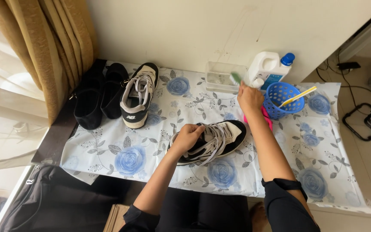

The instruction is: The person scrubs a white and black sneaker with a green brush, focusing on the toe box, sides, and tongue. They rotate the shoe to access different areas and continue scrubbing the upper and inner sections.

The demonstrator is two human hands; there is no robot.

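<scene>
A black and white sneaker [217, 139] with grey laces lies on its side in the middle of the table. My left hand [187, 136] grips it at the heel end. My right hand [249, 98] is raised beyond the sneaker, holding a brush [236, 77] whose blurred green and white head hovers at a clear plastic tray [220, 77] against the wall. A matching sneaker [139, 95] stands upright at the back left.
Two black shoes [97, 96] sit beside a tan curtain [47, 47] at the left. A white jug with a blue cap [271, 71] and a blue basket [283, 99] holding a yellow brush stand at the back right. The floral tablecloth [129, 159] covers the table.
</scene>
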